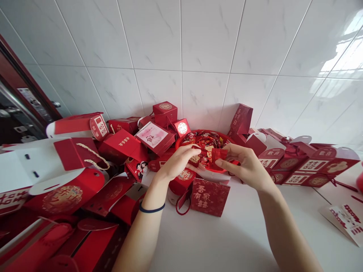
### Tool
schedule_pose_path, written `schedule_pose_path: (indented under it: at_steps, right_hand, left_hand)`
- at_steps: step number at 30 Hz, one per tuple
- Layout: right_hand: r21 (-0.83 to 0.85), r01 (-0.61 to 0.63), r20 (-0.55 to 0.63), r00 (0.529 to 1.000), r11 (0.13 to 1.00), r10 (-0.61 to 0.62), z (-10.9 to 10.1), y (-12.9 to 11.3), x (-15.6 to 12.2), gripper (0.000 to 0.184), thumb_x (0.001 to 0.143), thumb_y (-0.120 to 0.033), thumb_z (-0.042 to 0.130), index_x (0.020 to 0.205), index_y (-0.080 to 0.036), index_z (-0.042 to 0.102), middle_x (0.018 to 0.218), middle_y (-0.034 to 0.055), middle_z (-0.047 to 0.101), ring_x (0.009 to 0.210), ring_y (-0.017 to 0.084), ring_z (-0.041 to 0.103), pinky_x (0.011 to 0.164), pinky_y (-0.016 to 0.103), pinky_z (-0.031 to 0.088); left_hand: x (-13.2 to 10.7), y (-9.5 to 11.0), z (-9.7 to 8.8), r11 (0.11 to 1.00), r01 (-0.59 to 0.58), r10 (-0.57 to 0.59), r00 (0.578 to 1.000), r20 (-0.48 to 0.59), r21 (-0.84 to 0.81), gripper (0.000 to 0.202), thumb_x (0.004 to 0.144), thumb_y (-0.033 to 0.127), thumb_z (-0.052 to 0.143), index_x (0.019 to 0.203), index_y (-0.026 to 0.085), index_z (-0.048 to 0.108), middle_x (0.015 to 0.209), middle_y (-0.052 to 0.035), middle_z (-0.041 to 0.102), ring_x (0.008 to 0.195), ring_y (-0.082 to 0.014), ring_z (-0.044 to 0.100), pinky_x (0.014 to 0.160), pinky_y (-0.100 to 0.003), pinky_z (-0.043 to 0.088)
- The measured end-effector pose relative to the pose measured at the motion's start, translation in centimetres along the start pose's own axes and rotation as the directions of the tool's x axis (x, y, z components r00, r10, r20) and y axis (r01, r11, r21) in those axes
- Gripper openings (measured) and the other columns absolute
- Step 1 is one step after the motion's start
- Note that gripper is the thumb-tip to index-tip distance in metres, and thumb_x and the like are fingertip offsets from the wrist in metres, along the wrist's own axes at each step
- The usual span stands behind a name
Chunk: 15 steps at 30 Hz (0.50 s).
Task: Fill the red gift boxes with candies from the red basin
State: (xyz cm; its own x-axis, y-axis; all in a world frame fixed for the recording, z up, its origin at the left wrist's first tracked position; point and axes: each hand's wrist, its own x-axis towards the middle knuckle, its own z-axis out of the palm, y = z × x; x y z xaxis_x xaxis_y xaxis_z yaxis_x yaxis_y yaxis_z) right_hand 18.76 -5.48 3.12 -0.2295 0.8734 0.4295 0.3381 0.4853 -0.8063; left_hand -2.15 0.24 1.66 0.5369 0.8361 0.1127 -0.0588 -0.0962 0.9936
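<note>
Over a red bowl [179,142] filled with wrapped candies [208,139], both my hands are at work. My right hand [245,162] pinches a small red wrapped packet [219,155] between thumb and fingers. Opposite it, my left hand [180,160] is closed, its fingers curled at the bowl's near left side by red and gold wrappers; what it grips is partly hidden. Just below the hands stands a dark red gift box [210,198] with gold characters and a cord handle. A red box with a gold emblem [185,175] sits beside it, partly behind my left wrist.
Red gift boxes [121,145] are heaped on the left, some with open flaps and rope handles. More boxes [295,162] stand in rows at right. A printed card [346,221] lies on the white table [238,234] at far right. A tiled wall [204,90] rises behind.
</note>
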Motion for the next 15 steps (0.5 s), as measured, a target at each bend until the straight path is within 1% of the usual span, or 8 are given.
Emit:
schedule_pose_path:
  at_steps: [2,3,5,7,10,13,15]
  right_hand:
    - [-0.074,-0.011,0.065,0.998,0.997,0.016,-0.3,-0.1,-0.2,0.018,0.086,-0.036,0.071,0.082,-0.02,0.068,0.08,0.0016,0.069,0.073,0.016,0.061,0.067,0.029,0.051]
    - [-0.123,-0.017,0.096,0.995,0.992,0.029,-0.2,-0.1,-0.2,0.019,0.086,-0.034,0.07,0.076,-0.02,0.065,0.075,0.0002,0.067,0.07,0.015,0.059,0.065,0.028,0.049]
    - [-0.226,-0.022,0.142,0.988,0.974,0.055,0.1,0.1,-0.3,0.023,0.087,-0.031,0.067,0.068,-0.021,0.059,0.067,-0.0022,0.06,0.064,0.014,0.054,0.06,0.027,0.045]
    - [-0.302,-0.008,0.17,0.984,0.953,0.062,0.4,0.4,-0.2,0.022,0.087,-0.028,0.065,0.068,-0.022,0.058,0.066,-0.0027,0.059,0.062,0.014,0.052,0.057,0.027,0.042]
    - [-0.361,0.008,0.169,0.984,0.933,0.057,0.6,0.7,-0.1,0.016,0.087,-0.025,0.063,0.071,-0.022,0.062,0.069,-0.0012,0.063,0.064,0.014,0.054,0.059,0.028,0.044]
    - [-0.401,-0.006,0.145,0.987,0.916,0.07,0.3,0.9,-0.1,0.017,0.086,-0.024,0.064,0.07,-0.021,0.065,0.07,-0.0001,0.066,0.064,0.015,0.056,0.061,0.028,0.046]
    - [-0.403,-0.008,0.144,0.987,0.915,0.072,0.2,1.0,-0.1,0.014,0.086,-0.025,0.065,0.073,-0.021,0.068,0.074,0.001,0.069,0.067,0.016,0.059,0.062,0.028,0.047]
  left_hand:
    - [-0.3,0.3,-0.5,0.993,0.044,-0.044,0.999,-0.003,0.11,0.027,0.087,0.044,0.061,0.087,0.017,0.063,0.083,-0.0013,0.065,0.071,-0.0201,0.071,0.061,-0.031,0.057]
    - [-0.4,0.4,-0.6,0.982,0.067,-0.067,0.998,-0.006,0.177,0.027,0.087,0.043,0.061,0.087,0.017,0.063,0.081,-0.0008,0.064,0.07,-0.02,0.071,0.06,-0.03,0.056]
    - [-0.7,0.6,-0.9,0.952,0.11,-0.114,0.993,0.0,0.287,0.025,0.088,0.042,0.062,0.094,0.018,0.064,0.079,-0.0003,0.066,0.069,-0.0192,0.071,0.059,-0.028,0.055]
    - [-0.8,0.6,-0.9,0.924,0.124,-0.143,0.989,0.027,0.361,0.025,0.088,0.041,0.064,0.102,0.019,0.064,0.081,-0.0001,0.069,0.067,-0.0177,0.07,0.059,-0.027,0.053]
    - [-0.7,0.5,-0.7,0.91,0.114,-0.152,0.986,0.064,0.4,0.024,0.087,0.038,0.067,0.102,0.02,0.063,0.084,-0.0002,0.071,0.065,-0.0163,0.069,0.058,-0.025,0.051]
    - [-0.4,0.3,-0.5,0.917,0.115,-0.146,0.988,0.052,0.383,0.023,0.086,0.037,0.067,0.098,0.019,0.062,0.088,-0.0016,0.073,0.063,-0.0156,0.068,0.057,-0.025,0.05]
    - [-0.3,0.3,-0.5,0.914,0.131,-0.155,0.987,0.032,0.385,0.022,0.087,0.038,0.067,0.097,0.019,0.061,0.088,-0.0024,0.073,0.06,-0.0153,0.067,0.056,-0.026,0.05]
